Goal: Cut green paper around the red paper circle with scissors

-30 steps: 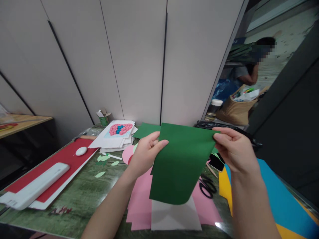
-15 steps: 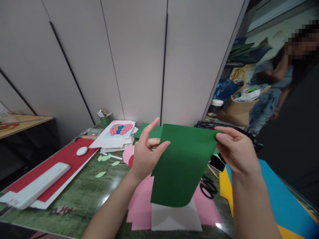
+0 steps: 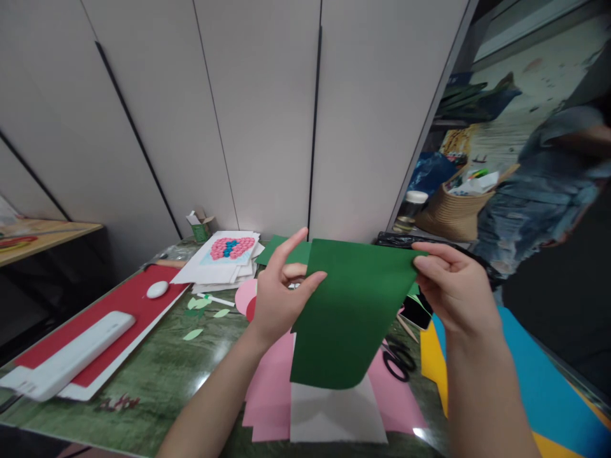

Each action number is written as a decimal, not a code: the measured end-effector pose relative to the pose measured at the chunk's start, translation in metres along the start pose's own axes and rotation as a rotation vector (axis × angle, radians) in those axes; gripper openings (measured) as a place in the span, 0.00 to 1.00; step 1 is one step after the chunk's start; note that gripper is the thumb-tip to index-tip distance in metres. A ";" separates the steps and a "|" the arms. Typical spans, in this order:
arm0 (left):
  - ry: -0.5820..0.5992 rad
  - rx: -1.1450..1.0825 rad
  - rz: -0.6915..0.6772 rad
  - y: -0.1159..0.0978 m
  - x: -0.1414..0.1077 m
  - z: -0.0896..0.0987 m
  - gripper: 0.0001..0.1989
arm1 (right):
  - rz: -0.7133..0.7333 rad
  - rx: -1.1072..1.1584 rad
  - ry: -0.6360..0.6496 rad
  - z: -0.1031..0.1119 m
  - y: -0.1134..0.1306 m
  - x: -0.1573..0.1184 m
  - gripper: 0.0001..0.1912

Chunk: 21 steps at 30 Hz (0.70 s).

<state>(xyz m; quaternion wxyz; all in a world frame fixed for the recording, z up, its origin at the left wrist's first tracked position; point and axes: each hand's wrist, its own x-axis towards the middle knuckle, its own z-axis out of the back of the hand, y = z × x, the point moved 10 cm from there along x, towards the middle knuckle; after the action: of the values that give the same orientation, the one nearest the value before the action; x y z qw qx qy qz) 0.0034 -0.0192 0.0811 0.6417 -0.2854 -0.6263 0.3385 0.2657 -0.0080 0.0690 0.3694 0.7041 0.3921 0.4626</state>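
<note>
A sheet of dark green paper [image 3: 351, 312] hangs upright between my two hands, above the table. My left hand [image 3: 284, 283] grips its left edge, thumb in front and some fingers behind, with the index finger raised. My right hand [image 3: 456, 286] pinches the upper right corner between thumb and fingers. The sheet's lower right corner is rounded. Beneath it lie pink paper [image 3: 270, 394] and a white sheet [image 3: 337, 416]. Black-handled scissors [image 3: 398, 361] rest to the right, their blades partly hidden.
Pale green paper leaves [image 3: 193, 334] lie left of my hands. A pink-and-blue picture [image 3: 231, 248] tops a paper stack behind. A white bar-shaped device [image 3: 81, 356] sits on red paper [image 3: 157, 318]. Blue paper [image 3: 539, 369] is at right. A person [image 3: 529, 191] stands beyond a woven basket [image 3: 453, 210].
The green sheet's lower edge has swung slightly up; both hands keep their hold almost unmoved. The person in the background has shifted.
</note>
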 end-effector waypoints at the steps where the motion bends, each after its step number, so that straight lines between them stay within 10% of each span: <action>1: 0.004 -0.013 -0.008 0.000 0.000 0.000 0.31 | 0.000 0.002 0.003 0.000 0.000 0.000 0.10; 21: 0.072 -0.045 0.037 0.010 0.012 -0.003 0.27 | -0.046 -0.098 0.030 0.002 -0.014 0.005 0.15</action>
<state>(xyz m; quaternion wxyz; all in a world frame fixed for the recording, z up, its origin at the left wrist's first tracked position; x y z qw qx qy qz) 0.0059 -0.0031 0.0805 0.6510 -0.3232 -0.6048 0.3256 0.2664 0.0022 0.0576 0.4080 0.6689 0.3908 0.4830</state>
